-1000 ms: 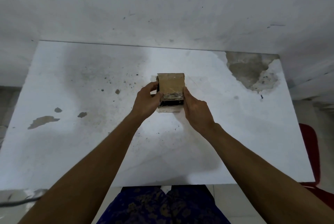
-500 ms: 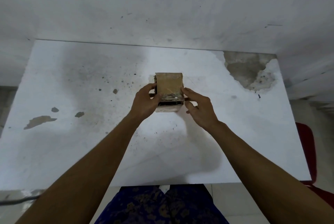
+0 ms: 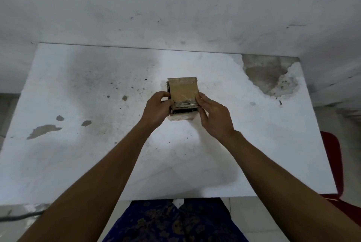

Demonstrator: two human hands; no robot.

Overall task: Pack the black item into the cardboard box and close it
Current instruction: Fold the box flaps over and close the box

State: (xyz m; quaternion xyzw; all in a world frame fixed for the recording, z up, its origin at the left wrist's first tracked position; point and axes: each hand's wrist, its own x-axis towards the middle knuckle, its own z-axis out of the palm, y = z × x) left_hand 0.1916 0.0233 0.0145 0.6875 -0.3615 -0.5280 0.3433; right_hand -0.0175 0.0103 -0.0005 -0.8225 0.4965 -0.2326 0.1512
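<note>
Cardboard box (image 3: 182,90) gripped at nine o'clock by left hand (image 3: 156,108); right hand (image 3: 214,117), splayed a moment ago, re-clasps at three o'clock, lid nearly shut over black item (image 3: 183,110).

Colours: tan, white, grey-brown, blue, red.
Cardboard box (image 3: 182,91) tan, black item (image 3: 183,110) dark in its gap. Tabletop (image 3: 97,153) white, speckled black, grey-brown chipped patches. Trousers (image 3: 175,222) dark blue, brownish pattern. Chair (image 3: 332,163) red.

Two bare arms reaching forward, left hand (image 3: 156,108) curled with fingers (image 3: 163,94) bent inward, right hand (image 3: 215,117) more open, its fingers (image 3: 203,98) pointing up, hands close together
</note>
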